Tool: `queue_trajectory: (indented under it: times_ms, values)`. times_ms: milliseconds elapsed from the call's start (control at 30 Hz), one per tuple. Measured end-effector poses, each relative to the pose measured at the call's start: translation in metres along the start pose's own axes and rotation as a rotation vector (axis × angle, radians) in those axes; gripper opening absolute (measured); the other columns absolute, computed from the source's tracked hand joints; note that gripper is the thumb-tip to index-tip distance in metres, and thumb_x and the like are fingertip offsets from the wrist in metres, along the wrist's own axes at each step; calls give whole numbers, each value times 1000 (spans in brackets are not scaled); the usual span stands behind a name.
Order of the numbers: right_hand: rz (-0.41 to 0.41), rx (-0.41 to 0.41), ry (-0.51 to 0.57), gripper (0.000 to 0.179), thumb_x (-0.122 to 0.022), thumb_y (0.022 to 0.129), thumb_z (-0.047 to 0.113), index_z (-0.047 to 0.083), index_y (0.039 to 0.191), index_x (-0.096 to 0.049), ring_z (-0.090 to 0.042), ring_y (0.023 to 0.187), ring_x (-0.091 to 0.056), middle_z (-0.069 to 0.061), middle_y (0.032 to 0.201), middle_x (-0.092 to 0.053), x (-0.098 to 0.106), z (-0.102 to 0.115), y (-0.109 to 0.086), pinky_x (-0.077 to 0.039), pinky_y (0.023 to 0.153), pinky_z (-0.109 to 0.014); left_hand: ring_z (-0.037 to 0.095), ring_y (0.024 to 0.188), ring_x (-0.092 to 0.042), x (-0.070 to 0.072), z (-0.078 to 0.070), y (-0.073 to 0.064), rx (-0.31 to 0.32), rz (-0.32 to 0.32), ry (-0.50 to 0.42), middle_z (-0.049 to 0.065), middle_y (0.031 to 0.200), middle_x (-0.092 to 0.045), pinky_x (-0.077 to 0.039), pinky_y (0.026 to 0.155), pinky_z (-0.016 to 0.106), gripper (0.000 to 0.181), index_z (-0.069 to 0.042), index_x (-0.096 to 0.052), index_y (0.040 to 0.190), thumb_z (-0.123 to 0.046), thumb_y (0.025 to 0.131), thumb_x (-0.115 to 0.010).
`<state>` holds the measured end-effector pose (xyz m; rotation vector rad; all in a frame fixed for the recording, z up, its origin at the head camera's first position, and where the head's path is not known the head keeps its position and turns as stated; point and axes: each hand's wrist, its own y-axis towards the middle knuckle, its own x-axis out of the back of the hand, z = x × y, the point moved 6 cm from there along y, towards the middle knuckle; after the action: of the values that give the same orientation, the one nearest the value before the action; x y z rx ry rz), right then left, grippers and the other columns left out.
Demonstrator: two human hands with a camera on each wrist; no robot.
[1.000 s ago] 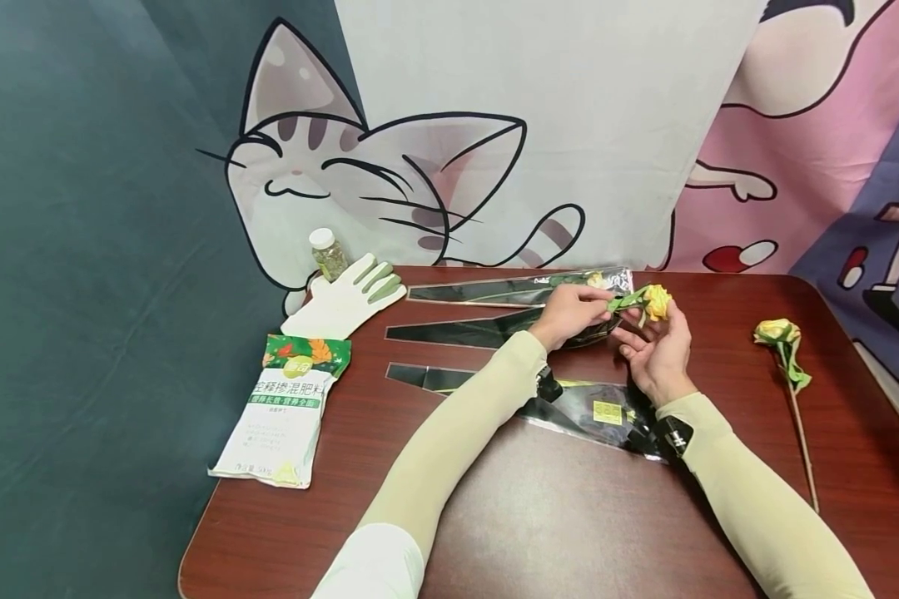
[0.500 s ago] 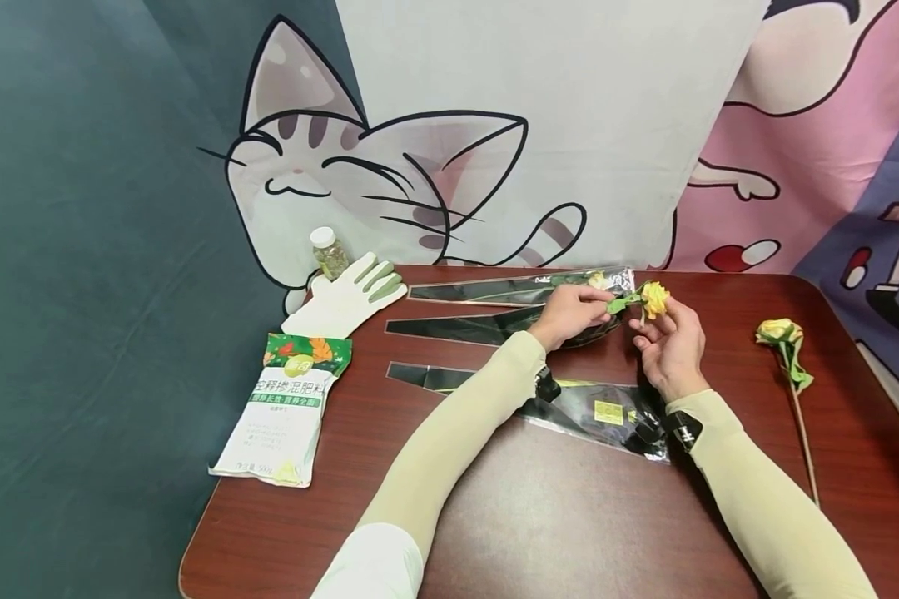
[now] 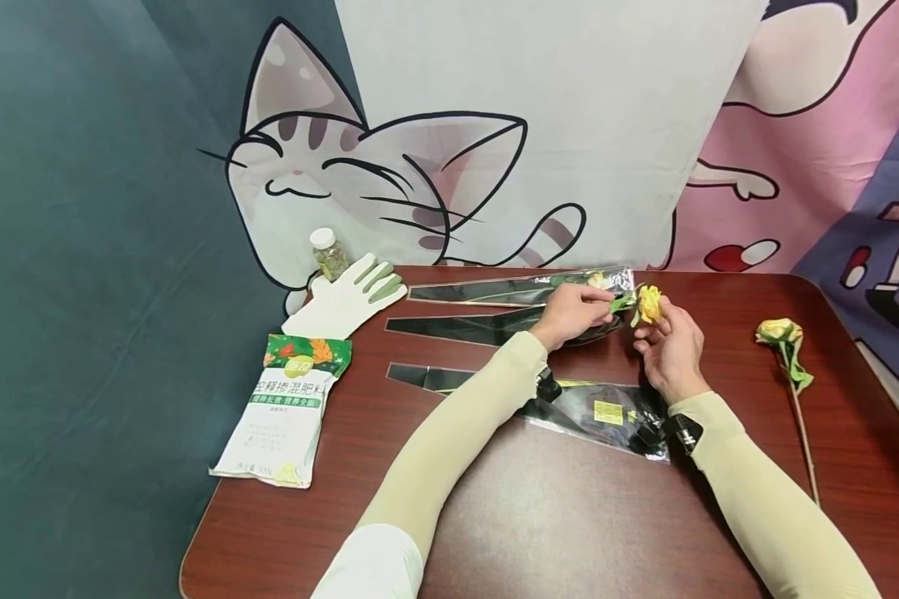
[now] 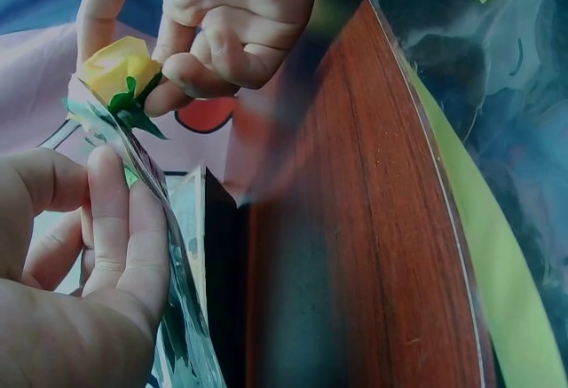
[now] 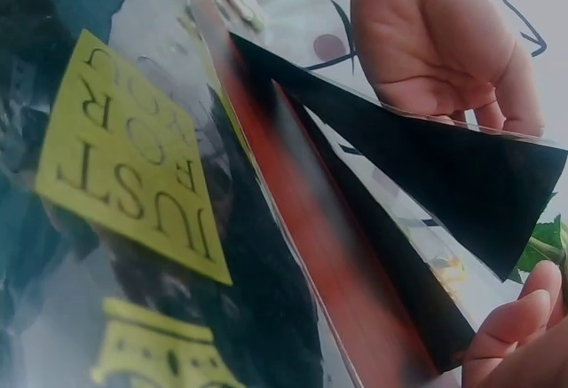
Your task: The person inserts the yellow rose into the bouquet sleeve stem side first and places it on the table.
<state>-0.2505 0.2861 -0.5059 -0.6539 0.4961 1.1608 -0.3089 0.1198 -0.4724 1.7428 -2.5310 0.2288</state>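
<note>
My left hand (image 3: 569, 316) pinches the wide mouth of the middle flower sleeve (image 3: 449, 331), a dark tapered wrapper with a clear front. In the right wrist view this sleeve (image 5: 426, 175) stands raised at its wide end. A yellow rose (image 3: 648, 304) has its bloom just outside that mouth, with green leaves at the opening; its stem is hidden by the left hand and the sleeve. The fingers of my right hand (image 3: 672, 353) hold the bloom from the right side. In the left wrist view, the rose (image 4: 120, 68) sits between both hands, at the sleeve's edge.
Another yellow rose (image 3: 779, 333) lies at the right. Behind the hands is a sleeve with a pale rose (image 3: 517, 289); nearer lies a sleeve with a yellow label (image 3: 608, 413). At the left are a white glove (image 3: 345, 298), a lidded bottle (image 3: 330, 254) and a fertilizer bag (image 3: 280, 412).
My right hand has shifted right and its fingers have moved down on the bloom. The rose has moved slightly left and turned more upright at the sleeve mouth. My left hand stays nearly still.
</note>
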Motion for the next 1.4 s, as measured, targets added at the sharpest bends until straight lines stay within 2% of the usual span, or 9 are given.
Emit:
queue_trajectory:
  times_ms: [300,533,767,900,1100,1200,1400]
  values:
    - [21,-35,-55,20,-72,101,24,12,87,-65,-18,46,-57,-1,67,-69,-2,-1,-1,-43,41,-27,6,77,-77,0,1,1,-16,10,6,3,99,-81,-63,75,18,24,-7,-81,120,-4,101,-68]
    - [35,-64,-101,19,-73,101,25,13,89,-64,-17,47,-55,-1,65,-69,-6,-3,-3,-39,43,-26,8,77,-77,-4,1,0,-24,39,-38,7,100,-81,-64,75,21,22,-3,-80,119,-3,101,-69]
    - [49,-79,-158,22,-70,104,30,12,91,-67,-14,48,-51,-1,62,-63,-8,-4,1,-36,44,-25,16,86,-80,-6,0,-3,-17,51,9,4,102,-80,-64,74,20,22,-7,-81,119,-3,100,-71]
    - [76,-82,-173,28,-67,106,33,9,91,-69,-12,48,-49,0,60,-58,-9,-2,2,-34,44,-24,11,81,-78,-7,-2,-4,-30,57,73,2,95,-80,-64,74,21,22,-8,-81,120,-4,100,-71]
    - [45,-104,-204,26,-71,103,35,13,91,-63,-12,48,-50,1,60,-61,-9,-5,0,-37,43,-24,3,73,-74,-6,-3,-4,-39,35,123,-1,91,-80,-62,70,17,23,-9,-81,119,-5,100,-71]
    - [34,-104,-210,24,-72,102,32,14,92,-61,-13,47,-51,0,62,-65,-8,-7,-1,-37,43,-24,3,74,-75,-5,-2,-3,-36,34,107,0,93,-81,-62,71,17,24,-9,-81,120,-4,100,-71]
    - [63,-91,-229,21,-72,102,24,14,87,-61,-14,45,-53,1,62,-66,-6,-8,-4,-38,43,-25,4,76,-76,-5,-1,-1,-40,53,37,3,99,-81,-63,73,20,24,-7,-80,122,-4,100,-70]
